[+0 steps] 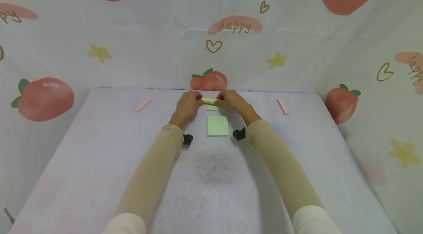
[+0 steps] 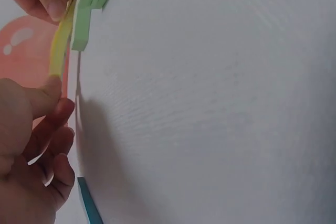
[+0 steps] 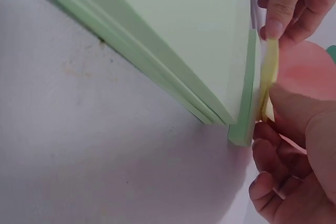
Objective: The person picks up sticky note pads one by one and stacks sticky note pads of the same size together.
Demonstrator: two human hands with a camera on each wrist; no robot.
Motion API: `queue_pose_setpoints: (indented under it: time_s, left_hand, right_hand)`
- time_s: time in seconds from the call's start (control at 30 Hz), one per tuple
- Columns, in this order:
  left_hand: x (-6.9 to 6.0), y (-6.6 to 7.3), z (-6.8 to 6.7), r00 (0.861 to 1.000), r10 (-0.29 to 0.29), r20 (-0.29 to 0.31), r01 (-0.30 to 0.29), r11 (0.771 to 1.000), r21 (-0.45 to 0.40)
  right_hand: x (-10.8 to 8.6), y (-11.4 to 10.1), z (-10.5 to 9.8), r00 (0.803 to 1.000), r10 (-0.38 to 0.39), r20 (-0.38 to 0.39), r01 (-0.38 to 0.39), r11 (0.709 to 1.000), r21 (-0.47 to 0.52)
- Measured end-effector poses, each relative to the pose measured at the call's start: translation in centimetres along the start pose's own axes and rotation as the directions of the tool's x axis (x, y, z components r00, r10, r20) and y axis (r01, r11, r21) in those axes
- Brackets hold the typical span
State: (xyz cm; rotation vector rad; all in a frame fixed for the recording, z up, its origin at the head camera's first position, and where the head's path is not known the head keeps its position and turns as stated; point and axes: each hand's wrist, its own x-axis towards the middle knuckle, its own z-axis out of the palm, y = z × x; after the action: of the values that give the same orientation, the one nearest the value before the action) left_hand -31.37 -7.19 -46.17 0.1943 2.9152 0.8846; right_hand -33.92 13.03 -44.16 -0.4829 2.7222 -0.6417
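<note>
A thin yellow strip-shaped pad [image 1: 209,100] is held between both hands, just beyond a green strip [image 1: 216,108]. My left hand [image 1: 189,105] pinches its left end between thumb and forefinger, the other fingers loosely curled, as the left wrist view shows. At the right end my right hand [image 1: 231,100] pinches it the same way. In the right wrist view the yellow pad [image 3: 269,66] stands close beside the green strip [image 3: 244,103]; whether they touch, I cannot tell. Nearer me lies a square green pad stack [image 1: 217,126].
One pink strip [image 1: 143,104] lies at the back left of the table [image 1: 211,197], another pink strip [image 1: 283,106] at the back right. A teal piece [image 2: 90,203] shows at the bottom of the left wrist view. Behind the table hangs a fruit-printed cloth [image 1: 148,36].
</note>
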Motion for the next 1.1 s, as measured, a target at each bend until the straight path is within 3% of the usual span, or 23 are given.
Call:
queue_pose_setpoints:
  time_s: [0.27, 0.63, 0.93, 1.1]
  left_hand:
    - [-0.3, 0.4, -0.6, 0.999, 0.038, -0.032, -0.04, 0.998, -0.051]
    - [-1.5, 1.3, -2.3, 0.997, 0.055, -0.051, -0.064, 0.976, -0.206]
    - [-2.2, 1.2, -2.6, 0.995, 0.094, -0.032, -0.099, 0.98, -0.175]
    - [-2.1, 0.9, -2.2, 0.996, 0.084, -0.032, -0.089, 0.969, -0.232]
  right_hand:
    - [-0.7, -0.1, -0.7, 0.997, -0.052, -0.064, 0.056, 0.996, 0.069]
    - [-2.1, 0.3, -1.4, 0.988, -0.087, -0.128, 0.108, 0.981, 0.161]
    - [-3.1, 0.2, -1.4, 0.973, -0.133, -0.188, 0.168, 0.968, 0.184]
    - [-3.4, 0.2, -1.2, 0.967, -0.142, -0.214, 0.19, 0.956, 0.224]
